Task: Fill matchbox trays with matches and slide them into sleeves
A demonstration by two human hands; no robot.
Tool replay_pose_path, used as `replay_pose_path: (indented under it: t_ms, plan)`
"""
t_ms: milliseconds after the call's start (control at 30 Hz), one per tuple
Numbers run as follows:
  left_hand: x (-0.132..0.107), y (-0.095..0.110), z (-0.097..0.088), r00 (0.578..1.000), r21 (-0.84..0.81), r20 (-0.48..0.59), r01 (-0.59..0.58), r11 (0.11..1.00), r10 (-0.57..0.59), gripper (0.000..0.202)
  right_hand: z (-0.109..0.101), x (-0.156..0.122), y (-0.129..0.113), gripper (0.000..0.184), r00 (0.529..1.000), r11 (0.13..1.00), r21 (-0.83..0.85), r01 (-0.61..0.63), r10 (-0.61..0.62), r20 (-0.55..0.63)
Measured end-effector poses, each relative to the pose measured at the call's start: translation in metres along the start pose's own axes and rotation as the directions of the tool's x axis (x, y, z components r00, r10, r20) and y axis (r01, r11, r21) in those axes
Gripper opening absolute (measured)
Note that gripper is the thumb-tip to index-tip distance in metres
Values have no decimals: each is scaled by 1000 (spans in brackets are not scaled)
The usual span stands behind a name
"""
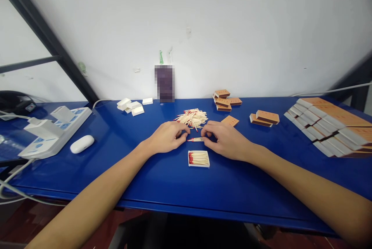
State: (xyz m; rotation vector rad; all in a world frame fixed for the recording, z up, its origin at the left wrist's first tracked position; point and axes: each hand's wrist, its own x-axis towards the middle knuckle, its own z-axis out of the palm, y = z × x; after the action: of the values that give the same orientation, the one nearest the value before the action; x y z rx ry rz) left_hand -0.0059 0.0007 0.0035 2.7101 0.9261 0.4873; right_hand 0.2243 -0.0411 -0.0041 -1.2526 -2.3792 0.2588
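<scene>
A few matches [195, 139] lie level between my two hands, red heads to the left. My right hand [222, 138] is closed at their plain ends, thumb and fingertips bent around them. My left hand [167, 137] rests on the table by the red heads, fingers curved, with a small gap between thumb and forefinger; nothing shows in it. Just beyond the hands is a loose heap of matches [193, 118]. Nearer me sits a white matchbox tray [200, 166], holding rows of matches with their heads to the left.
White trays [137, 111] lie at the back left. Orange matchboxes [223, 101] are piled at the back, two more [267, 116] to the right, and a large stack [337, 125] at far right. A power strip [43, 146] and white earphone case [82, 144] are left.
</scene>
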Motion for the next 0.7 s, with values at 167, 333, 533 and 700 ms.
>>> replay_pose_path:
  t_ms: [167,333,533,700]
  plan:
    - [-2,4,-2,998,-22,48,-43,999,44,20,1,-1,-2,11,1000,1000,13,5,-5,22]
    - [-3,6,-4,996,-38,73,-51,998,54,26,-2,1,-2,11,994,996,83,-40,32,101]
    - [-4,4,-4,998,-27,46,-46,999,47,28,-9,-1,-5,6,969,993,34,-116,106,224]
    - [-2,2,-5,1000,14,5,-20,1000,20,26,-12,-4,-3,6,974,996,4,-91,88,206]
